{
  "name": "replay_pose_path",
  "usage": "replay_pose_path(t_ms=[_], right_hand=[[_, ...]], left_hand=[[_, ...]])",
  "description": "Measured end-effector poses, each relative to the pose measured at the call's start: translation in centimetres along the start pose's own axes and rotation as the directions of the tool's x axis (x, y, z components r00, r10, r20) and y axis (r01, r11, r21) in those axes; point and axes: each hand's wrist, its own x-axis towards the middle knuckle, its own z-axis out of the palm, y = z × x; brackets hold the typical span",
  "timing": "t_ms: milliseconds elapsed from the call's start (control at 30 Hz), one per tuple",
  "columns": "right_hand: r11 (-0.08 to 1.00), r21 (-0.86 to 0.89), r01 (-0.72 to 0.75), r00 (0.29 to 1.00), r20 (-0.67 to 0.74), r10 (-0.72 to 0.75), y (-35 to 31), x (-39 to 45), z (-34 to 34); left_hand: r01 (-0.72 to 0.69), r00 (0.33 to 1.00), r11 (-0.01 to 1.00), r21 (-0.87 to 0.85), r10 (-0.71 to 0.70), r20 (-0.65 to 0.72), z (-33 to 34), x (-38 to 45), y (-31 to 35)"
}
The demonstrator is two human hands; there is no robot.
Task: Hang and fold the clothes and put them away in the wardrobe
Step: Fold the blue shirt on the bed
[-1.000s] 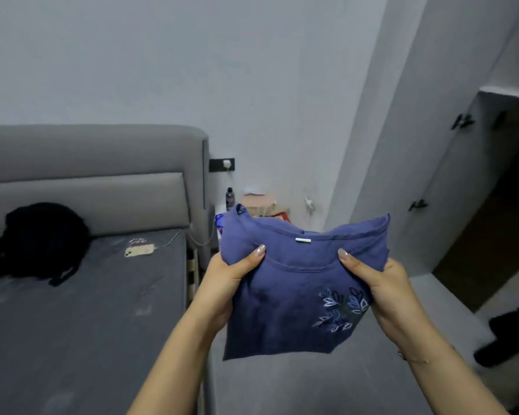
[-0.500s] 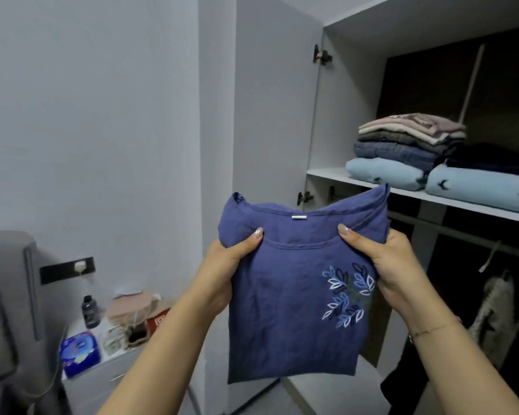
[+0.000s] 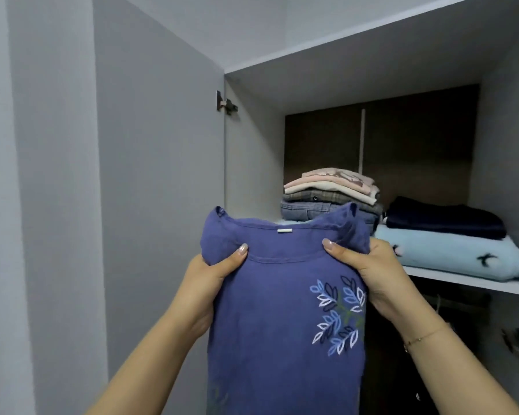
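A folded blue shirt point(image 3: 276, 319) with a leaf embroidery hangs in front of me, collar up. My left hand point(image 3: 212, 277) grips its left shoulder, thumb on the front. On the right shoulder, my right hand point(image 3: 369, 271) holds the cloth the same way. Behind the shirt stands the open wardrobe, its white shelf point(image 3: 462, 278) at about hand height. A stack of folded clothes point(image 3: 330, 194) sits on the shelf just behind the collar; its bottom is hidden by the shirt.
The wardrobe's grey door point(image 3: 159, 175) stands open on my left. A dark folded garment point(image 3: 444, 220) lies on a light blue one point(image 3: 450, 253) at the shelf's right. Below the shelf is a dark hanging space. A hinge point(image 3: 516, 348) juts out at lower right.
My view has swung from the bed to the wardrobe. The shirt, held in both hands, has risen to the shelf's height, close to the stack.
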Motion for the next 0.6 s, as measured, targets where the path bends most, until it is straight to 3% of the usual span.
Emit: replay_pose_path(t_ms=[200, 300, 600], right_hand=[[0.983, -0.153, 0.101, 0.981, -0.151, -0.124, -2.4, 10.1, -0.9], [0.998, -0.028, 0.055, 0.986, -0.156, -0.059, -4.7, 14.5, -2.0], [0.993, 0.119, 0.006, 0.988, -0.152, 0.012, -10.6, 31.5, -7.6]], left_hand=[[-0.201, 0.967, 0.952, 0.23, 0.156, 0.202, 1.3, 13.3, 2.3], [-0.249, 0.942, 0.952, 0.18, 0.195, 0.272, 3.9, 19.4, 3.3], [-0.173, 0.912, 0.985, 0.027, 0.15, 0.381, 14.4, 38.0, 8.0]])
